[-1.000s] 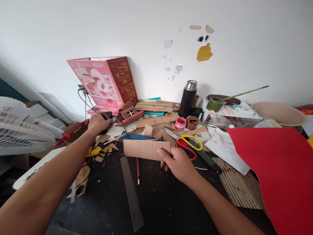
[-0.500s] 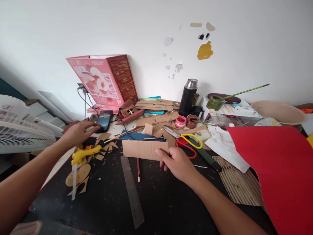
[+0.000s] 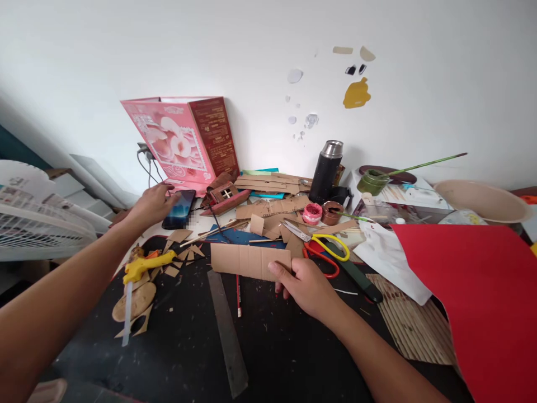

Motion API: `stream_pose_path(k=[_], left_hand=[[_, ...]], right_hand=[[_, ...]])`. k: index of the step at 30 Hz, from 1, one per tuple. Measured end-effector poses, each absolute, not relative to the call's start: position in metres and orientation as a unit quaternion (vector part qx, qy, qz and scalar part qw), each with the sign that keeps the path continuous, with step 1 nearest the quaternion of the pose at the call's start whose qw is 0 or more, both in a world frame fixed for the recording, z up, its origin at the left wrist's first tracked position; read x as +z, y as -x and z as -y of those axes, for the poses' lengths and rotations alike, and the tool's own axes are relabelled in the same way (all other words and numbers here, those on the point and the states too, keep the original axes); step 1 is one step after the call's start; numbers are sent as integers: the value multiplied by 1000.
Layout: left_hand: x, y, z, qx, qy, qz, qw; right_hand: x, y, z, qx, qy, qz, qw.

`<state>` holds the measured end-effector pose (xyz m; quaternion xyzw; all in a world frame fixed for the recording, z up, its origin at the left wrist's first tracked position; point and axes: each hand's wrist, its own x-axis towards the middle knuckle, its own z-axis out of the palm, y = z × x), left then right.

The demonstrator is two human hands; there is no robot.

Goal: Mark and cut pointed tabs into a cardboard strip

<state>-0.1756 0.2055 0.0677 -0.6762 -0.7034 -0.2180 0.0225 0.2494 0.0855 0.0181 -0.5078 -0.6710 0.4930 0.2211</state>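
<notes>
My right hand [image 3: 304,285] pinches the right end of a rectangular cardboard strip [image 3: 243,261], thumb on its face, above the black mat [image 3: 289,358]. My left hand [image 3: 154,205] reaches to the back left, fingers stretched out over the left edge of a smartphone [image 3: 181,211] with a lit blue screen; I cannot tell whether they touch it. Under the strip, a metal ruler [image 3: 229,336] and a red-and-black pencil [image 3: 239,299] lie on the mat. Scissors [image 3: 321,243] with yellow and red handles rest just behind my right hand.
A yellow glue gun [image 3: 149,265] lies at left among cardboard scraps. Behind stand a pink box [image 3: 168,140], a small brown model boat [image 3: 224,198], a black thermos [image 3: 326,173] and paint jars [image 3: 312,212]. Red paper [image 3: 474,291] hangs over the right side; a fan [image 3: 42,218] stands far left.
My left hand has moved back and slightly left. The phone shows more fully, its screen lit. My right hand keeps its hold on the cardboard strip; the view has shifted slightly.
</notes>
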Motion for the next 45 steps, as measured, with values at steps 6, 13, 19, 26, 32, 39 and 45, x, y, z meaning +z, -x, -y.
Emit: stream_pose_path(k=[6, 13, 19, 26, 32, 39, 45], left_hand=[[68, 114, -185, -250, 720, 647, 4], [84, 23, -132, -447, 701, 552, -63], [71, -14, -124, -548, 621, 513, -225], [45, -32, -121, -664, 468, 457, -361], [30, -47, -110, -564, 463, 447, -518], [33, -49, -115, -611, 425, 444, -499], [37, -38, -118, -617, 408, 451, -499]], right_hand=[[15, -249, -86, 500, 494, 661, 261], [28, -253, -89, 555, 487, 535, 410], [34, -257, -95, 562, 478, 415, 532], [34, -255, -95, 574, 469, 364, 563], [34, -251, -90, 577, 461, 410, 535], [31, -251, -88, 621, 441, 495, 419], [30, -251, -87, 627, 434, 490, 423]])
